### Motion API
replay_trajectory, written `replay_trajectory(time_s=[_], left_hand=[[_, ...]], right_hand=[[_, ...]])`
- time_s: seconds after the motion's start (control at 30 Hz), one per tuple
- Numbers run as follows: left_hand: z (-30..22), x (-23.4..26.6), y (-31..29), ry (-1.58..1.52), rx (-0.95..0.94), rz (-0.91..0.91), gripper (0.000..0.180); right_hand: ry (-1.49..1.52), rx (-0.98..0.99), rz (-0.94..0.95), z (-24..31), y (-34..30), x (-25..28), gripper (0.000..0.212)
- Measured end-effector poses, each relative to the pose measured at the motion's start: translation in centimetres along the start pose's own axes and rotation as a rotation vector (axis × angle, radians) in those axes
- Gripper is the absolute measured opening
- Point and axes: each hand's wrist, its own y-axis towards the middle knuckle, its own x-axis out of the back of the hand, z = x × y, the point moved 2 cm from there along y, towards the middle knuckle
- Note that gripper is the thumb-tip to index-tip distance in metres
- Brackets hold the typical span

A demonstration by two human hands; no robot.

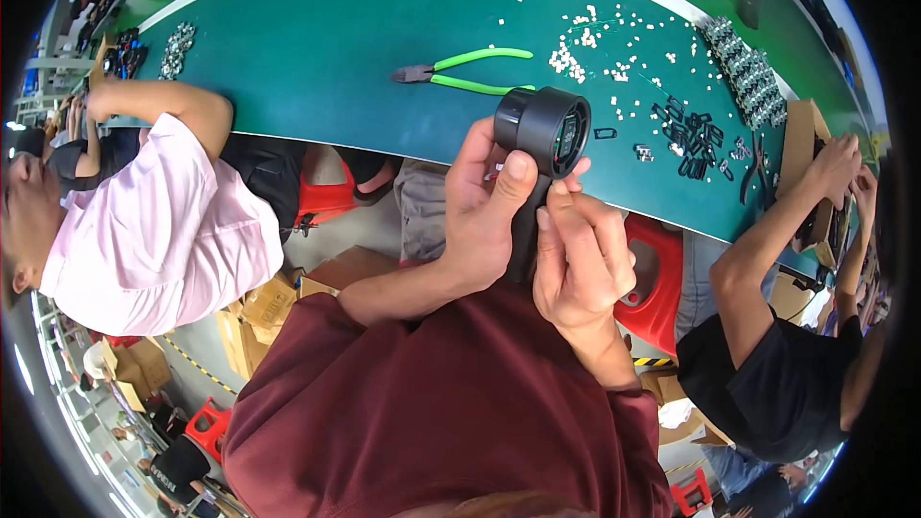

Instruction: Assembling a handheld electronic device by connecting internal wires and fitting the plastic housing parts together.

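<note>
Over the near edge of the bench, my left hand [484, 192] is wrapped round a black round-headed device [518, 120] with a handle hanging below it. A green circuit board [569, 134] shows inside the device's open end, which faces right. My right hand [585, 254] is closed in a pinch just under that rim, beside the handle. Whatever its fingertips hold, if anything, is too small to make out. Beyond the device lie diagonal cutters [460, 69] with green handles. A single small black frame part [604, 133] rests on the bench to the right.
On the green bench [317, 58], small white pieces [571, 62] and black frame parts [696, 139] are scattered right. Circuit boards [748, 72] stack far right, near black-handled pliers [753, 173]. Co-workers sit on both sides: a pink shirt [163, 221] left, a black sleeve [787, 374] right.
</note>
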Motion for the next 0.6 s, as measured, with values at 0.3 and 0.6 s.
replay_trajectory(time_s=[0.3, 0.6], left_hand=[[-1.0, -0.8, -0.1, -0.020, 0.096, -0.069, 0.041], [-0.8, 0.9, 0.7, -0.128, 0.159, -0.026, 0.039]], right_hand=[[-0.002, 0.093, 0.092, -0.8, -0.8, 0.4, 0.049], [0.117, 0.003, 0.107, -0.7, -0.8, -0.9, 0.051]])
